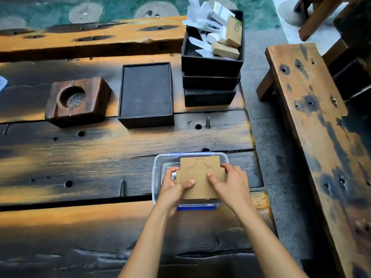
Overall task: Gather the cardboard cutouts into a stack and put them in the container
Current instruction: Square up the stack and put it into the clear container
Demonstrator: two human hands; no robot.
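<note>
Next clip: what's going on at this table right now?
A person holds a stack of cardboard cutouts in both hands, the left hand gripping its left edge and the right hand its right edge, thumbs on top. The stack is at the mouth of the open clear container on the wooden table; whether it already rests inside cannot be told. Farther back stand a wooden ashtray, a black tray and stacked black boxes.
</note>
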